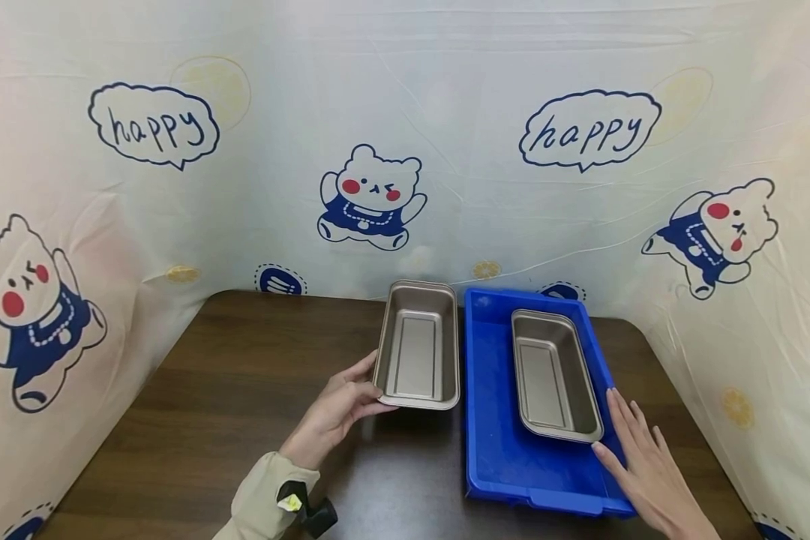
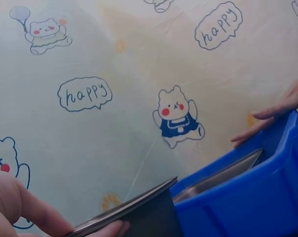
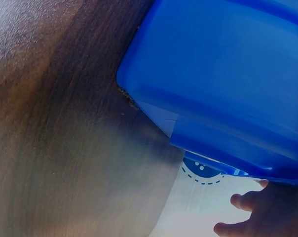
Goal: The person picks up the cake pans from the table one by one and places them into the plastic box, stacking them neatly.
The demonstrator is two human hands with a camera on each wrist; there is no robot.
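My left hand (image 1: 340, 405) pinches the near left corner of a bronze-coloured metal loaf pan (image 1: 417, 356), thumb on the rim and fingers below it. This pan stands just left of a blue plastic bin (image 1: 496, 450). In the left wrist view the held loaf pan (image 2: 156, 215) is tilted beside the bin wall. A second, matching loaf pan (image 1: 547, 375) lies inside the bin, toward its right side. Over the bin's right rim rests my right hand (image 1: 651, 469), fingers straight and spread, thumb tip close to the second pan's near corner. Both pans hold nothing.
A dark brown wooden table (image 1: 196, 420) carries everything. Behind and at both sides hangs a pale cloth (image 1: 472, 150) printed with bears and "happy" bubbles. The bin's front lip (image 1: 567, 501) reaches toward the near side. A black strap device (image 1: 310, 510) sits on my left wrist.
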